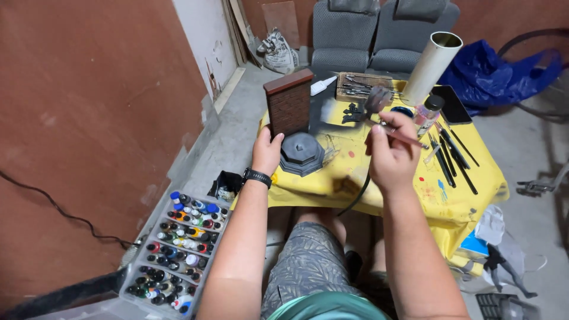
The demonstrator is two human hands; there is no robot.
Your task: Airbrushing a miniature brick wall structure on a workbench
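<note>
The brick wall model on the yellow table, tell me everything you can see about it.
The brick wall model is a small upright slab, reddish-brown, with fine brick courses on its face and a smooth darker cap on top. It looks like painted plastic or resin. It stands at the table's left edge, just behind a grey octagonal base. The left hand steadies its lower left corner; the right hand holds a brush nearby, apart from it.

Rust walls (concrete floor).

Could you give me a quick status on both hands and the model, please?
Left hand steadying brick wall model. Right hand shut on brush, raised above table. Grey base piece between hands.
</note>
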